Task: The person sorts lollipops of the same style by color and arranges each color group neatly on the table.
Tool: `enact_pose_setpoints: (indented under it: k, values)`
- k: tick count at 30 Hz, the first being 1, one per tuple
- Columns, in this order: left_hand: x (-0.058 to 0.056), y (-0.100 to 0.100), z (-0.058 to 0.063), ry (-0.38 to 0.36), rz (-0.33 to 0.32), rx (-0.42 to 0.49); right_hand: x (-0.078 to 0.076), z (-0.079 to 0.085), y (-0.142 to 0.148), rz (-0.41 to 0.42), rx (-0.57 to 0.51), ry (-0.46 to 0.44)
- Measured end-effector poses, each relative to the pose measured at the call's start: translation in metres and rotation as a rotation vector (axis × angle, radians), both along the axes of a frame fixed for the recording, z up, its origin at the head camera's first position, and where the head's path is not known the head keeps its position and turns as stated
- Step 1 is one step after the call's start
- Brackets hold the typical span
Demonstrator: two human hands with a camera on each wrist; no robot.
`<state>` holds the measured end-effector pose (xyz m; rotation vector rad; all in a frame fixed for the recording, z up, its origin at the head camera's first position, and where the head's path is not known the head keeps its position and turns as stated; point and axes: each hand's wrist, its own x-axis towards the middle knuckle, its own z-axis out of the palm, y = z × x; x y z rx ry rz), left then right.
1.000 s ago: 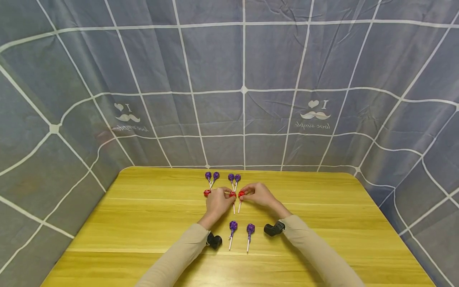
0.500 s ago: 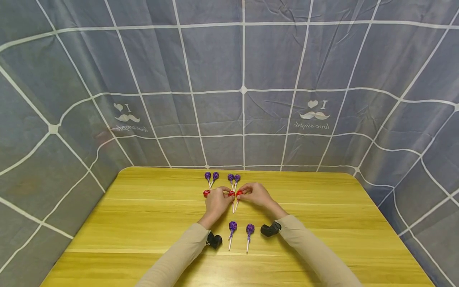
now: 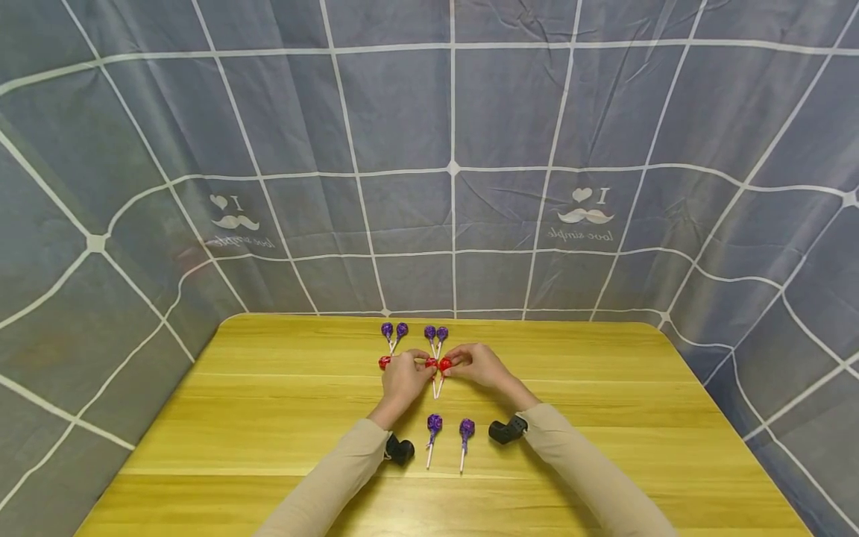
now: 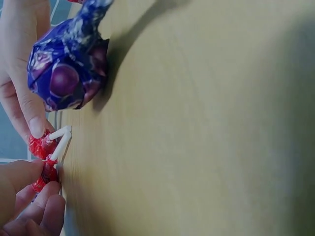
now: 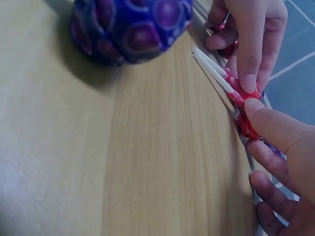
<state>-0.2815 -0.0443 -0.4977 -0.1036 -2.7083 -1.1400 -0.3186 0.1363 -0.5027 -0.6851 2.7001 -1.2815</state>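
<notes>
In the head view my left hand pinches the head of a red-wrapped lollipop on the table. My right hand pinches a second red lollipop just to its right. Their white sticks point towards me and meet at the ends in a narrow V, plain in the left wrist view, where the sticks touch. Another red lollipop lies left of my left hand, which hides part of what is there. Purple lollipops lie in pairs beyond the hands, sticks crossing or meeting.
Two more purple lollipops, one left and one right, lie apart between my forearms, sticks towards me. The wooden table ends at a grey curtain with white lines. A black wrist camera sits at each cuff.
My right hand has shifted slightly left with its red lollipop. That stick has tilted, and its end now meets the other red lollipop's stick. My left hand stays nearly still.
</notes>
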Motion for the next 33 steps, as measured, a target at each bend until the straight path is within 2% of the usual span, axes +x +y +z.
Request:
enact_pose_setpoints:
  k: [6,14,33]
  values:
    - [0.0000,0.0008,0.0013,-0.011,0.017,-0.015,0.0006,-0.0009,-0.0005,0.004,0.002,0.017]
    - [0.0009,0.0002,0.0015,-0.017,0.009,-0.008,0.0021,0.0010,-0.0007,-0.016,0.008,-0.001]
    - [0.0015,-0.0014,0.0011,0.018,0.015,-0.011,-0.0004,-0.0007,0.0037,-0.005,0.003,0.014]
